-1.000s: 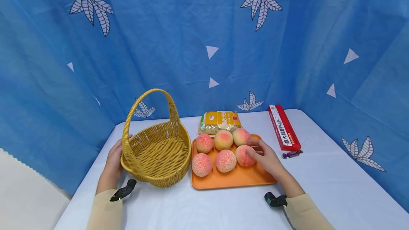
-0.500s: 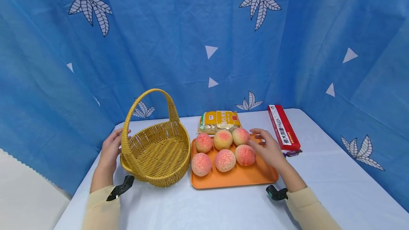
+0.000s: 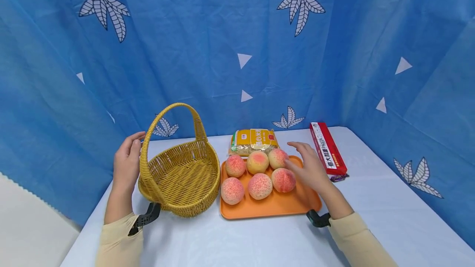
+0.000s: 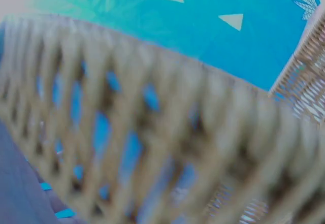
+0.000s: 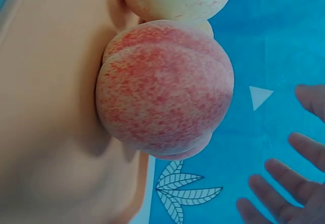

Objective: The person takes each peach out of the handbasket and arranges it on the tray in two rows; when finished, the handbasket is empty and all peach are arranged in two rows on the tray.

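A golden wicker basket (image 3: 185,184) with a tall arched handle stands on the left of the table. My left hand (image 3: 127,164) is raised beside its left rim, fingers extended and holding nothing; whether it touches the handle cannot be told. In the left wrist view the basket's woven wall (image 4: 152,117) fills most of the picture, blurred. Several pink peaches (image 3: 260,186) sit in two rows on an orange tray (image 3: 274,211). Over the tray's right side hovers my right hand (image 3: 309,170), fingers spread, apart from the nearest peach (image 5: 165,89) in the right wrist view.
Behind the tray lies a yellow bag of dry food (image 3: 254,141). A red pasta pack (image 3: 328,149) and a small purple wrapped candy (image 3: 338,178) lie to the right. A blue patterned curtain (image 3: 208,52) hangs around the white table (image 3: 208,242).
My right hand has come off the front right peach and drawn up and back. The left hand has risen from the basket's side. Basket and peaches stay in place.
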Demonstrator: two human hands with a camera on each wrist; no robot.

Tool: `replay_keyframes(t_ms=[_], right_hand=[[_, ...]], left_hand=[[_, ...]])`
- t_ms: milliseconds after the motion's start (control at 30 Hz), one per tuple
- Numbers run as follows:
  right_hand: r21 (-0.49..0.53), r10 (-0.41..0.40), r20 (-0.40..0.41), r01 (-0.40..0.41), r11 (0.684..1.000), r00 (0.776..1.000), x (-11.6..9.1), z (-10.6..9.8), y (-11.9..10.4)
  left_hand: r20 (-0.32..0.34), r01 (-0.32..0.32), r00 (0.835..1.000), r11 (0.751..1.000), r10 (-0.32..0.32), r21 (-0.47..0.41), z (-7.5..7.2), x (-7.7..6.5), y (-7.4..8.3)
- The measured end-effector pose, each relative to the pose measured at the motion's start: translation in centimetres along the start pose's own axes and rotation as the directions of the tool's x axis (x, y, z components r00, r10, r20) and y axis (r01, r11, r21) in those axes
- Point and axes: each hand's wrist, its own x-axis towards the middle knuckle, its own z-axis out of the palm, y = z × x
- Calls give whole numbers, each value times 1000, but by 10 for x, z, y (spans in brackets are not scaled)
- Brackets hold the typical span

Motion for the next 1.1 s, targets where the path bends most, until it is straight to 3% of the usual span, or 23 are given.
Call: replay_keyframes(t_ms=[133, 367, 500, 667, 800, 967, 1100], right_hand=[[-35, -13, -16, 12, 999, 1000, 1, -2, -5], [-87, -19, -15, 18, 996, 1000, 3, -6, -12], [-113, -41, 4, 41, 993, 999, 7, -5, -15], [-145, -72, 36, 77, 987, 997, 11, -4, -21], [-177, -95, 33, 99, 979, 995, 13, -5, -25], [-203, -112, 21, 114, 972, 993, 15, -3, -31], [-218, -123, 31, 127, 968, 992, 18, 0, -37]], left_hand=[[-58, -69, 996, 998, 69, 2, 2, -7, 13], [-86, -162, 982, 985, 167, 54, 3, -18, 36], [-106, -240, 963, 967, 249, 90, 3, -25, 47], [-124, -345, 923, 926, 365, 151, 8, -29, 54], [-126, -396, 887, 873, 443, 284, 17, -29, 63], [-119, -444, 826, 767, 550, 464, 35, -34, 77], [-100, -478, 786, 702, 610, 529, 49, -40, 83]])
